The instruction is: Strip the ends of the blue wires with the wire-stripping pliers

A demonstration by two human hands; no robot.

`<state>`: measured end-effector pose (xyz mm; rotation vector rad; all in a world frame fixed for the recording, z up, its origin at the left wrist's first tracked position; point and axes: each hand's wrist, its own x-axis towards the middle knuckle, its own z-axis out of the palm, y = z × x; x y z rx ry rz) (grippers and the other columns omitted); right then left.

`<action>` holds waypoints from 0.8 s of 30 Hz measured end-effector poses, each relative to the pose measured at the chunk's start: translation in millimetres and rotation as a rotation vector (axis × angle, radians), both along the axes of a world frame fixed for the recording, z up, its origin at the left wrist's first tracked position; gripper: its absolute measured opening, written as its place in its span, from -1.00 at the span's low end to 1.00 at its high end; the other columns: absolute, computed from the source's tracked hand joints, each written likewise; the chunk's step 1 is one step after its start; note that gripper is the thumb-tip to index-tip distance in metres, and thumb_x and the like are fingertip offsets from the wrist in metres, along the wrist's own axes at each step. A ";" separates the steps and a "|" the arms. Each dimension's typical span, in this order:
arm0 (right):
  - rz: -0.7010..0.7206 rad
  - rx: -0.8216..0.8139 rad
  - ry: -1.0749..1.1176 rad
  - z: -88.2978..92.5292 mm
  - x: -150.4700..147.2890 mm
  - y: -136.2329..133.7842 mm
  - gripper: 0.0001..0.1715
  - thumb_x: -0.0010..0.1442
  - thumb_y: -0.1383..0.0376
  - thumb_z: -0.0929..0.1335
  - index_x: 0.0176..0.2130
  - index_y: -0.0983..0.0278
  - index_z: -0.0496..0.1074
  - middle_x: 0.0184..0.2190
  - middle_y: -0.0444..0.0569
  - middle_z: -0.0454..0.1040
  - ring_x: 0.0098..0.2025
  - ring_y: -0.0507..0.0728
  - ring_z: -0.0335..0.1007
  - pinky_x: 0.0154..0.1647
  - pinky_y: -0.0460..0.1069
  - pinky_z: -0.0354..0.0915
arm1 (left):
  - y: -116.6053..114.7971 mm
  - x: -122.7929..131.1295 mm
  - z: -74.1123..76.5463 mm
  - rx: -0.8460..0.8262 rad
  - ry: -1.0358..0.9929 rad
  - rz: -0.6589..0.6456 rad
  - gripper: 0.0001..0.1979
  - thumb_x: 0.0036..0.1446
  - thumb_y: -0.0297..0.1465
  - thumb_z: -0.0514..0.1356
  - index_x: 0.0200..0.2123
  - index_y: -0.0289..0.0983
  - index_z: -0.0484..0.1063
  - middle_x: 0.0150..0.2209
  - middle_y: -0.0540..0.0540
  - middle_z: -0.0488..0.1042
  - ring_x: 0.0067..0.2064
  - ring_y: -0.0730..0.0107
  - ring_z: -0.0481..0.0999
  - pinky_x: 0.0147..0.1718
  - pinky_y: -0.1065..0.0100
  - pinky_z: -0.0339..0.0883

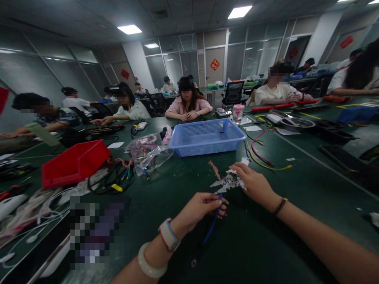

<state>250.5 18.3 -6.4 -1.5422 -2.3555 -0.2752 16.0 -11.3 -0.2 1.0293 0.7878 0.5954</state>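
My left hand [202, 208] is closed in a pinch on a blue cable [212, 225] that trails down toward me on the dark green table [266, 236]. My right hand [254, 182] is closed on the torn silver foil wrap [226, 182] at the cable's upper end. A tuft of bare copper strands [214, 169] sticks up from the foil, just left of my right hand. The two hands are a short distance apart, with the cable stretched between them.
A blue mesh basket [207, 136] stands beyond my hands. To its left are a clear bag of wires [149, 152], a tangle of black cables [111, 179] and a red bin [74, 162]. Red and yellow wires [262, 157] lie to the right. Several people sit around the table.
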 end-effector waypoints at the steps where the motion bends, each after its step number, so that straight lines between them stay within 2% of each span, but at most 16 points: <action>1: -0.005 -0.003 0.005 -1.3 -2.3 -0.6 -0.27 0.00 0.56 0.21 0.17 0.23 0.18 0.17 0.09 0.24 -0.03 0.18 0.39 -0.22 0.00 0.37 | -0.3 0.2 -0.1 -0.010 0.001 0.010 -0.64 -0.07 -0.27 0.40 -0.24 -0.39 0.54 -0.30 -0.13 0.54 -0.32 0.40 0.53 -0.26 0.36 0.36; 5: 0.008 0.013 0.012 -5.8 -9.2 -1.4 -0.29 0.03 0.55 0.21 0.18 0.27 0.17 0.18 0.13 0.23 -0.01 0.21 0.38 -0.15 0.04 0.37 | -1.8 1.8 -0.6 -0.017 0.004 0.019 -0.65 -0.08 -0.27 0.41 -0.25 -0.39 0.56 -0.32 -0.14 0.56 -0.31 0.40 0.53 -0.26 0.39 0.34; 8: 0.017 0.041 -0.006 -7.2 -10.9 -0.8 -0.39 0.09 0.52 0.21 0.14 0.30 0.20 0.13 0.14 0.28 -0.07 0.19 0.41 -0.15 0.03 0.35 | -3.0 3.4 -2.1 0.011 0.001 0.027 -0.66 -0.05 -0.27 0.39 -0.25 -0.39 0.57 -0.36 -0.14 0.56 -0.33 0.42 0.52 -0.30 0.42 0.33; 13: -0.017 0.086 -0.064 -5.0 -11.3 -1.7 -0.58 0.16 0.48 0.22 0.02 0.29 0.30 -0.05 0.09 0.39 -0.28 0.12 0.42 -0.33 -0.03 0.30 | -3.9 4.4 -4.0 0.007 0.001 0.010 -0.69 -0.03 -0.29 0.38 -0.24 -0.38 0.58 -0.36 -0.14 0.57 -0.32 0.43 0.54 -0.33 0.46 0.33; 18: -0.062 0.105 -0.123 0.1 -9.8 -4.4 -0.63 0.13 0.51 0.22 -0.07 0.27 0.36 -0.18 0.05 0.40 -0.39 0.08 0.37 -0.48 -0.06 0.19 | -4.1 4.2 -3.2 -0.002 0.012 -0.023 -0.70 -0.04 -0.31 0.38 -0.25 -0.38 0.58 -0.36 -0.14 0.58 -0.32 0.40 0.55 -0.33 0.44 0.35; 21: -0.049 0.088 -0.099 1.9 -6.7 -4.5 -0.60 0.09 0.53 0.24 -0.08 0.27 0.37 -0.18 0.05 0.41 -0.36 0.10 0.39 -0.47 -0.07 0.21 | -3.9 3.4 -2.1 0.008 0.002 -0.050 -0.70 -0.02 -0.32 0.37 -0.23 -0.38 0.57 -0.35 -0.15 0.58 -0.32 0.41 0.55 -0.34 0.46 0.34; 24: 0.019 0.064 -0.029 1.0 -2.8 -2.4 -0.45 0.05 0.56 0.24 0.03 0.26 0.30 -0.02 0.08 0.39 -0.19 0.14 0.44 -0.33 -0.05 0.32 | -3.4 2.4 -0.5 0.004 0.009 -0.058 -0.70 -0.02 -0.33 0.37 -0.23 -0.39 0.57 -0.35 -0.16 0.58 -0.33 0.42 0.55 -0.35 0.46 0.33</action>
